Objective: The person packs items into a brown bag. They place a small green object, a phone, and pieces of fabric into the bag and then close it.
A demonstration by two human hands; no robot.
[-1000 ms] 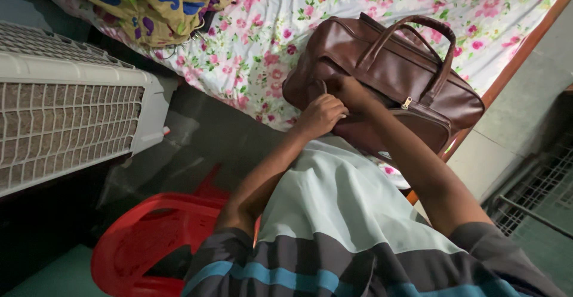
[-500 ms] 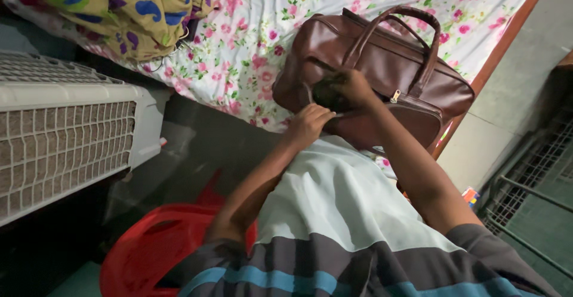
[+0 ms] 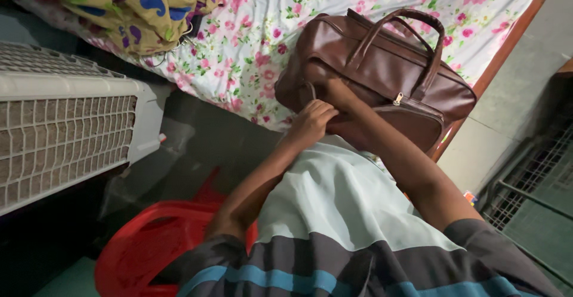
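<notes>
1. The left hand (image 3: 310, 121) is being curled against the near end of the brown leather bag (image 3: 382, 70), fingers clenched on what looks like a strap or edge there; exactly what is being pinched cannot be told.
2. The right hand (image 3: 335, 91) is being pressed onto the same end, at one o'clock from the left; its grip cannot be told.
3. The bag is lying on the floral bedsheet (image 3: 262, 28), near the bed's edge.
4. At seven o'clock, a red plastic stool (image 3: 149, 243) is standing; at nine, a white air cooler (image 3: 65, 130).
5. If pulled hard, the bag is probably at risk of sliding off the bed.
</notes>
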